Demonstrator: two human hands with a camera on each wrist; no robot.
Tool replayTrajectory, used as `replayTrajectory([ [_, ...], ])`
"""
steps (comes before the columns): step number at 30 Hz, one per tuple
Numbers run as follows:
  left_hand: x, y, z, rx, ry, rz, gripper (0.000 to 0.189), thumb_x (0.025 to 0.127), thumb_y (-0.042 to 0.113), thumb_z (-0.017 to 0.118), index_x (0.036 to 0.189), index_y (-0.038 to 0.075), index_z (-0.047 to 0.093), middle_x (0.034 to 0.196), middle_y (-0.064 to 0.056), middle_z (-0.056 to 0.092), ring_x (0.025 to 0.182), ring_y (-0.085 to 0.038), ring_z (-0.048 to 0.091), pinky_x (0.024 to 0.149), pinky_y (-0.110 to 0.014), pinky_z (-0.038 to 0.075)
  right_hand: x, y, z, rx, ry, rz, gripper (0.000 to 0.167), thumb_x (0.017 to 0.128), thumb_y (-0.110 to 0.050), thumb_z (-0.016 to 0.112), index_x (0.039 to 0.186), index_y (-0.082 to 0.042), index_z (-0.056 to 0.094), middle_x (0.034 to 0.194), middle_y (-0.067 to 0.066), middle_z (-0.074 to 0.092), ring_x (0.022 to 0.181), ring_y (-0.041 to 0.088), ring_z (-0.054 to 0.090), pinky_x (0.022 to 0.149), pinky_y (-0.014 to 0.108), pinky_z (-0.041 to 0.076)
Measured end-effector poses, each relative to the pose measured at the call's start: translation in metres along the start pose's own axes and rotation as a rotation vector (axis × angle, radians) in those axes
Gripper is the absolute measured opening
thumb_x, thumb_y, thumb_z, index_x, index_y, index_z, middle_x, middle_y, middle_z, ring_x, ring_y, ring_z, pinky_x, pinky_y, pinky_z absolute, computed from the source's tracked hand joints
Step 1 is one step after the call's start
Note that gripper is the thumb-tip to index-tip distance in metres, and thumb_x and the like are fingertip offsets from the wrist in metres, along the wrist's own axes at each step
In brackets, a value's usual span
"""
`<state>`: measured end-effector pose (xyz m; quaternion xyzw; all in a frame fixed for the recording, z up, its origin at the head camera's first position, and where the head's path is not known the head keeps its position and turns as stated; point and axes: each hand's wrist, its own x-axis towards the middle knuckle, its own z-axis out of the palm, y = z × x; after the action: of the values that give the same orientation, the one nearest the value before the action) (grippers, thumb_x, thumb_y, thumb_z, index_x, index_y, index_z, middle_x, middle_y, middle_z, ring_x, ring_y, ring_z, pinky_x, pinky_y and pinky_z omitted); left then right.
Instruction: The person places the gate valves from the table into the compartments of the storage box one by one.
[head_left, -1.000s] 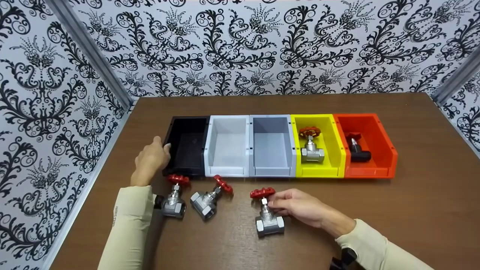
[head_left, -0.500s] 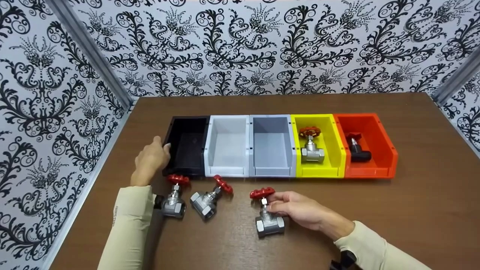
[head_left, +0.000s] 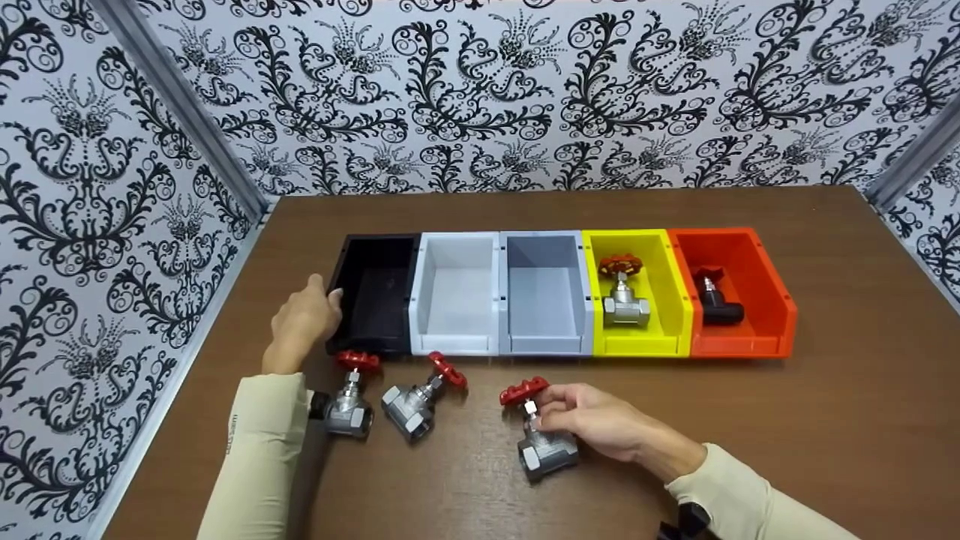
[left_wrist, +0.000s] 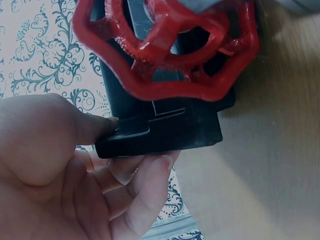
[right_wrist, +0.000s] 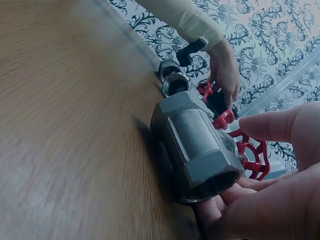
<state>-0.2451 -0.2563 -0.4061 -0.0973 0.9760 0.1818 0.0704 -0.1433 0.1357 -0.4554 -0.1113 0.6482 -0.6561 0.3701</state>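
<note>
My left hand [head_left: 304, 319] grips the side wall of the black bin [head_left: 335, 346], thumb on the inner side and fingers outside in the left wrist view. My right hand [head_left: 600, 420] holds a gate valve [head_left: 547, 452] by its neck, just under the red handwheel [head_left: 523, 391]. This valve is tilted, its steel body close to the tabletop; the right wrist view shows the open threaded end of the body [right_wrist: 192, 145]. Two similar valves lie in front of the bins: one valve [head_left: 349, 415] beside my left wrist, another valve [head_left: 411, 409] to its right.
Right of the black bin, joined in a row, are a white bin [head_left: 456, 345], a grey bin [head_left: 546, 345], a yellow bin [head_left: 637, 346] and an orange bin [head_left: 739, 347]. A red-wheeled valve [head_left: 625, 309] stands in the yellow bin, a black valve [head_left: 721, 311] in the orange one.
The valve in my right hand has tilted, its body swinging right and slightly towards me. My left hand stays on the black bin.
</note>
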Motion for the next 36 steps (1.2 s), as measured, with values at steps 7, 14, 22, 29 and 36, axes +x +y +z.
replayTrajectory([
  [7,-0.0003,0.0006,-0.0006,-0.006,-0.008,0.001,0.049,0.106,0.033,0.035,0.139,-0.003,0.034,0.131,-0.039,0.052,0.116,-0.056,0.053,0.091,-0.065,0.043,0.0004,0.0002,-0.0001,0.026,0.004,0.024,0.045,0.089,-0.004,0.064,0.125,0.015,0.044,0.100,0.013,0.065,0.088,0.018,0.063,0.079,0.027,0.053],
  [14,-0.0007,0.0010,-0.0008,-0.011,0.000,0.002,0.048,0.106,0.033,0.035,0.139,-0.003,0.035,0.130,-0.039,0.052,0.116,-0.056,0.053,0.092,-0.065,0.042,0.0008,-0.0006,-0.0001,0.050,0.030,0.038,0.042,0.088,-0.004,0.066,0.120,0.014,0.045,0.098,0.013,0.066,0.080,0.015,0.064,0.071,0.025,0.054],
  [22,-0.0005,0.0007,-0.0004,-0.010,-0.004,-0.006,0.048,0.106,0.033,0.035,0.139,-0.002,0.035,0.130,-0.039,0.052,0.116,-0.056,0.053,0.092,-0.065,0.042,0.0004,-0.0035,-0.0041,0.030,0.063,0.019,0.044,0.092,-0.005,0.063,0.126,0.016,0.045,0.103,0.015,0.066,0.080,0.013,0.063,0.071,0.024,0.055],
  [29,-0.0011,0.0015,-0.0010,-0.013,-0.012,0.000,0.049,0.106,0.033,0.035,0.140,-0.002,0.034,0.130,-0.038,0.052,0.116,-0.055,0.053,0.092,-0.065,0.042,0.0009,-0.0032,-0.0049,0.013,0.067,0.012,0.045,0.091,-0.008,0.065,0.127,0.013,0.048,0.106,0.015,0.066,0.081,0.014,0.064,0.071,0.026,0.055],
  [36,-0.0012,0.0019,-0.0018,-0.016,-0.027,-0.016,0.050,0.106,0.034,0.035,0.141,-0.002,0.033,0.132,-0.037,0.051,0.117,-0.055,0.052,0.093,-0.064,0.041,0.0010,-0.0015,-0.0048,-0.023,0.066,0.018,0.054,0.091,-0.010,0.067,0.134,0.013,0.045,0.115,0.019,0.063,0.083,0.014,0.064,0.074,0.025,0.055],
])
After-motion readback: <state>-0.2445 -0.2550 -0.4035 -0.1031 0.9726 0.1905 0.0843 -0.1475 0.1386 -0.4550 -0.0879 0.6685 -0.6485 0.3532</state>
